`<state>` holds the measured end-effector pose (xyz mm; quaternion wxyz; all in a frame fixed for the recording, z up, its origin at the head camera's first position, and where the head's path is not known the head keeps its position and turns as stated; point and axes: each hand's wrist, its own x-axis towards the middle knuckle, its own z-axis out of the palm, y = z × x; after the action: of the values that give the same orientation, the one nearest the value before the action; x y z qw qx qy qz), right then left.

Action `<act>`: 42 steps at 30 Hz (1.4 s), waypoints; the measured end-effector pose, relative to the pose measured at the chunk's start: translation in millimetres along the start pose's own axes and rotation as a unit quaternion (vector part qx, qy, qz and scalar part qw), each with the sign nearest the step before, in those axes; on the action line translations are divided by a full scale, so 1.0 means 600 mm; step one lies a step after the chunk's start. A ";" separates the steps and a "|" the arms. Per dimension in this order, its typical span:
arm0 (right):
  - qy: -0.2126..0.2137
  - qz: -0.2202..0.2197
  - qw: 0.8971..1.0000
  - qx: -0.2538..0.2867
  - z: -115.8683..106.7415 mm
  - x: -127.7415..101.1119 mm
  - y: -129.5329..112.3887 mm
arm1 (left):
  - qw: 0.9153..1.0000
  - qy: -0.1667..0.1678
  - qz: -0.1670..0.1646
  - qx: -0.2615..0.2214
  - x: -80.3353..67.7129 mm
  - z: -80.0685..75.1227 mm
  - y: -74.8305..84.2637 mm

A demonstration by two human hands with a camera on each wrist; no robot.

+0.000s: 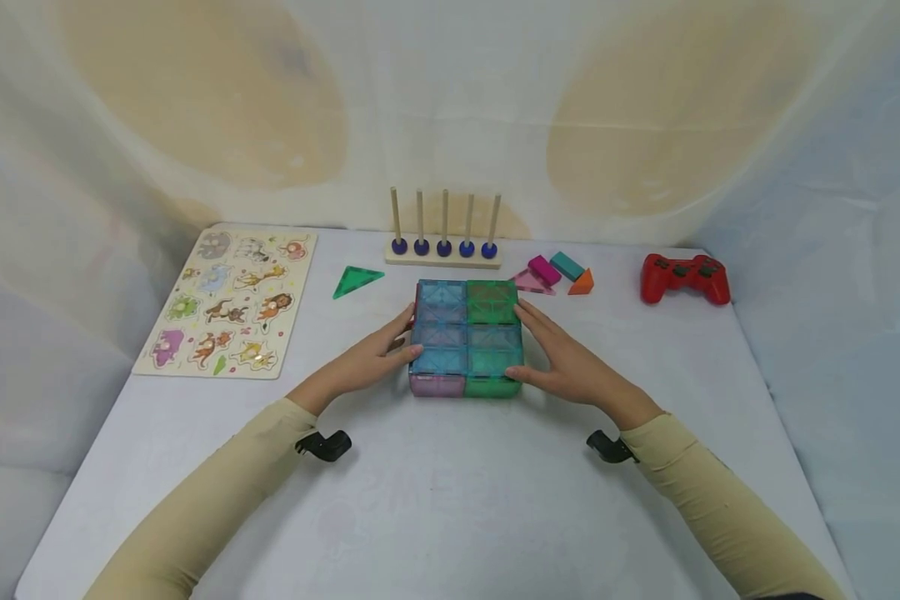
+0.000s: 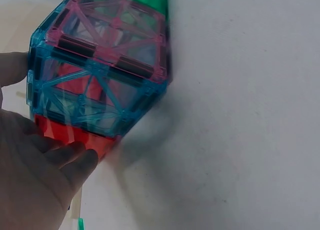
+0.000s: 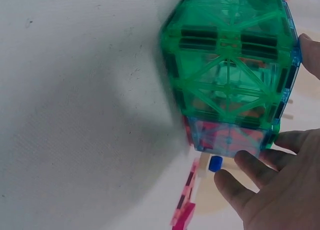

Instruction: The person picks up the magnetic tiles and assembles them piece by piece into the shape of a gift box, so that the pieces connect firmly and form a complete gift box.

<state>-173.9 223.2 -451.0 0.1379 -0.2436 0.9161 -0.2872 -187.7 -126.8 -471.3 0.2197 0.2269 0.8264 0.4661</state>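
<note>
A low box of see-through magnetic tiles (image 1: pixel 444 361) sits on the white table, with blue and green tiles on top and pink and green ones on its near side. At its left side my left hand (image 1: pixel 375 354) touches it, thumb by the top edge. In the left wrist view the fingers (image 2: pixel 82 165) lie by a red tile. My right hand (image 1: pixel 570 362) touches the opposite side with spread, fairly straight fingers, the thumb near the front corner. The right wrist view shows green tiles (image 3: pixel 227 79) and a bluish one beside those fingertips.
Behind the box stands a wooden peg stand (image 1: pixel 444 257) with blue beads. A green triangle tile (image 1: pixel 356 280) lies to its left; a pink triangle tile (image 1: pixel 531 283) and small coloured blocks (image 1: pixel 567 266) lie right. An animal puzzle board (image 1: pixel 225 304) is far left, a red game controller (image 1: pixel 685 279) far right.
</note>
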 end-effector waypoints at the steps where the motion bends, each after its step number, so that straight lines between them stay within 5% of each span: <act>1: -0.001 0.002 1.000 0.000 0.000 0.001 0.000 | 1.000 -0.004 -0.003 -0.003 -0.001 -0.001 0.001; 8: -0.001 0.004 1.000 0.003 0.001 0.001 0.000 | 1.000 -0.015 -0.005 -0.024 -0.003 -0.003 -0.003; 21: 0.048 0.017 0.996 0.074 -0.012 0.026 0.045 | 0.997 0.043 0.039 -0.043 0.012 0.005 -0.018; 30: 0.056 0.108 0.993 0.008 -0.034 0.081 0.110 | 0.995 0.078 0.062 0.007 0.038 -0.008 -0.018; 42: -0.003 0.142 0.986 -0.091 -0.031 0.112 0.125 | 0.993 0.087 0.082 0.021 0.048 -0.009 -0.026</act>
<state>-265.5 249.9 -488.2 0.1572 -0.1233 0.9633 -0.1793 -216.5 -120.7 -486.9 0.1027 0.2571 0.8307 0.4830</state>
